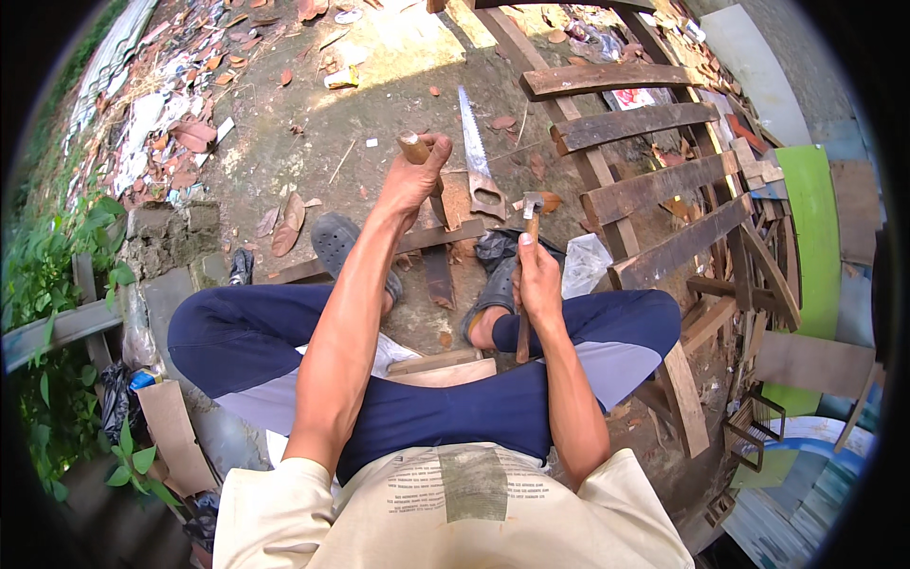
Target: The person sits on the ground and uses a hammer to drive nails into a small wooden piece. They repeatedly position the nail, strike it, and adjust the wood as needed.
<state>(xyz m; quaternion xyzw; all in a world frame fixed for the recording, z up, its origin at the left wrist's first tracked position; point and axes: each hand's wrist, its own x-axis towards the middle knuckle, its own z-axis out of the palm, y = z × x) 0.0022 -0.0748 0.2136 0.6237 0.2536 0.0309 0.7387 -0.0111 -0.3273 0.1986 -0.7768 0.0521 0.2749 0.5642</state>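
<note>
The person sits with knees spread to either side, dark blue trousers (445,408) across the lower part of the view. The left hand (417,178) is closed firmly around the upright handle of a wooden-handled tool (413,148); the round end of the handle protrudes above the fist, and a narrow dark shank shows below it. The tool stands over the place where a long wooden strip (318,269) crosses a short dark board (438,275) on the ground. Whether its lower end touches the wood cannot be told from this angle.

The right hand (537,283) is wrapped around the handle of a hammer (532,228), with the metal head pointing away from the body and the tail of the handle (which extends well below the fist) above the right thigh. The hammer head and the tool are apart.

A grey clog is worn on each foot: the left clog (337,241) is beside the long strip, the right clog (492,296) near the hammer. A handsaw (476,156) lies beyond the hands, blade pointing away. A clear plastic bag (587,264) lies to the right of the hammer. Further right is a slatted wooden frame (654,187). Pale wood blocks (444,371) rest between the legs.
</note>
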